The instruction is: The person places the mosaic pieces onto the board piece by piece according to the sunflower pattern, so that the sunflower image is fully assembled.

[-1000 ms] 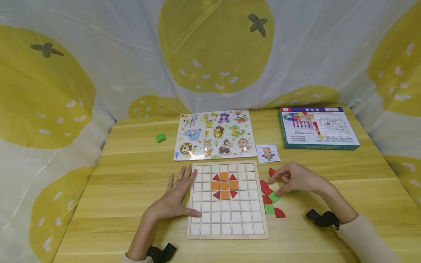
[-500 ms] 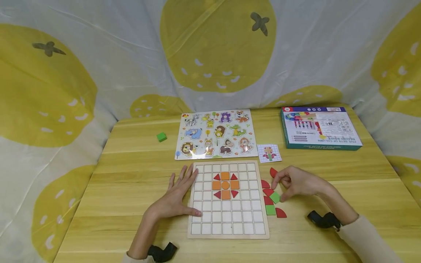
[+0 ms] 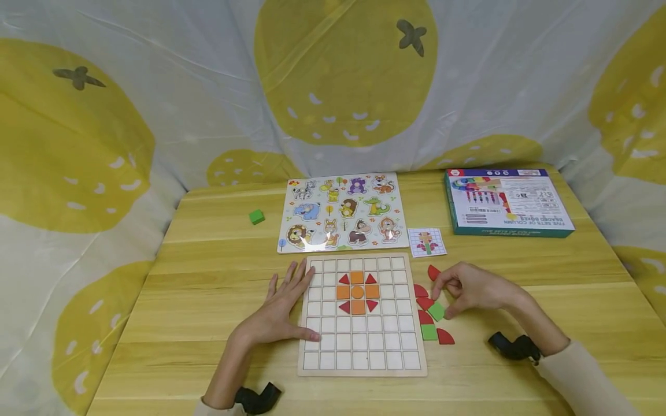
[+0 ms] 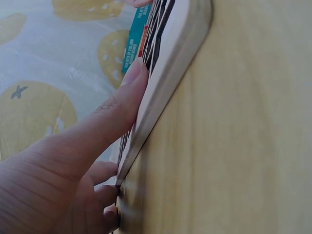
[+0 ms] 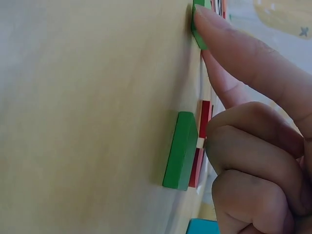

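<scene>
My left hand lies spread at the left edge of a wooden grid board, thumb resting on its top face and fingertips at its rim. Orange squares, an orange circle and red triangles form a pattern on the grid. To the board's right, my right hand pinches a green square block between thumb and index finger, low at the table. Its other fingers are curled in. Red quarter-circle pieces and another green square lie around it. In the right wrist view, a green block lies beneath the hand.
A small pattern card lies beyond the board's right corner. Behind the board is an animal puzzle; a boxed set lies at the back right. One green block sits at the back left. A fruit-print cloth hangs behind the table.
My right thumb has slid from the top of the green square to its right-hand edge, and the square has turned slightly. My left hand stays on the board.
</scene>
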### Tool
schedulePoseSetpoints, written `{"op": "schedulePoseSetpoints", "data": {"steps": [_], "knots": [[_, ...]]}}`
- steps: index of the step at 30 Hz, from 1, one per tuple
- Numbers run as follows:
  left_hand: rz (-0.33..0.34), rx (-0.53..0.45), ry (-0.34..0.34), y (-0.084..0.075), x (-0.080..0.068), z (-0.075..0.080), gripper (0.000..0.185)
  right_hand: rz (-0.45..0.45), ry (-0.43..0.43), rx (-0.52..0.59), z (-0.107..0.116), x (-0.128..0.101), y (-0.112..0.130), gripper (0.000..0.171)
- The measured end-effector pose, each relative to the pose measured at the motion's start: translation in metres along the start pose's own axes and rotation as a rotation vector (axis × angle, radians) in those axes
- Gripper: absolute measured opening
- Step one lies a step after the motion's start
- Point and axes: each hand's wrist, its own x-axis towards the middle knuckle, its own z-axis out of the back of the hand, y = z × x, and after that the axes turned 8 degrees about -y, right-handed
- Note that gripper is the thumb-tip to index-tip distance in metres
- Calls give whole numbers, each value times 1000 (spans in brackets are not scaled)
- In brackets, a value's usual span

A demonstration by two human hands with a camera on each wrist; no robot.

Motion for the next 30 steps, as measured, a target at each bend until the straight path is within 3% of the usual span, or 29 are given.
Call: {"op": "schedulePoseSetpoints", "data": {"steps": [8,14,22,26,30], "knots": [[6,17,1,0,0,0,130,-8,-28,-33,4,-3,-1,23],[0,17,-4,1,0,-1,129,-37,-134,-64,11,-5,-4,27],[-3,30,3,0,0,0,129,-22,-127,-58,8,-3,-7,26],[-6,28,1,-1,0,0,129,-22,-203,-113,6,-2,1,24],[-2,30,10,-2,-1,1,129,17,-273,-81,-10,2,24,23]]}}
